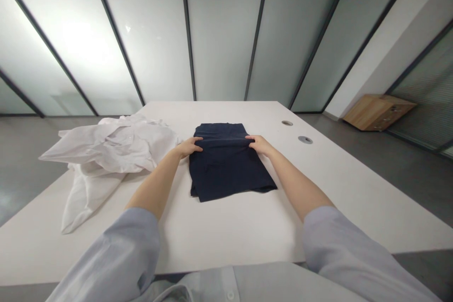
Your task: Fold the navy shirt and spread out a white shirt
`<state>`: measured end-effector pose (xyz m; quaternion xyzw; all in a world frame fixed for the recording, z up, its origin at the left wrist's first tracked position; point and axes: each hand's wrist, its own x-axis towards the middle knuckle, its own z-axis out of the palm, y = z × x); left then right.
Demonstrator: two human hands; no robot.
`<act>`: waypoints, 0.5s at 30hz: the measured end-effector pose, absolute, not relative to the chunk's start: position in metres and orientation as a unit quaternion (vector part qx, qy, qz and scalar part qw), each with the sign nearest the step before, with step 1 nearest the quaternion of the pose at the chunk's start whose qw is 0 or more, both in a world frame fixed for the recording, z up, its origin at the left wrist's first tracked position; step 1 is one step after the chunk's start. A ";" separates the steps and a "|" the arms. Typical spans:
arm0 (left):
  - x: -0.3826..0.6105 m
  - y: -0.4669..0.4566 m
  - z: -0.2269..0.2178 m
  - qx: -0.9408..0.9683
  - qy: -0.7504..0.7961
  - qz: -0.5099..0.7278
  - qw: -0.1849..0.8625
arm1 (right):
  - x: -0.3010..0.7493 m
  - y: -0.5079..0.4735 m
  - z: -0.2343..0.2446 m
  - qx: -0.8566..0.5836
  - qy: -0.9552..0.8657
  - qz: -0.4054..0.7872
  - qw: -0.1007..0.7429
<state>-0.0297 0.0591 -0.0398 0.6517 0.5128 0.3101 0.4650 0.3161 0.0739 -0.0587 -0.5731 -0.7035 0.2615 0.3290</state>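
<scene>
A dark navy garment [226, 170], perhaps shorts or a skirt, lies on the white table in front of me, its wider hem toward me. My left hand [190, 146] pinches its left edge a little below the top. On the opposite edge, my right hand [260, 144] pinches the cloth at about the same height. Between both hands a raised ridge or fold runs across the fabric. The fingertips are partly hidden by the cloth. Near my left forearm sits a crumpled heap of white clothing [123, 144].
The white table [226, 231] has a round grommet [305, 139] and a second cable hole [287, 122] on its right side. White cloth hangs past the table's left edge. Frosted glass panels [222, 33] stand behind. A wooden cabinet [377, 112] is on the floor at right.
</scene>
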 end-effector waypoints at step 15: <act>-0.033 0.086 0.051 0.839 0.497 0.190 0.110 | 0.326 0.075 0.009 -0.521 -0.759 0.062 0.386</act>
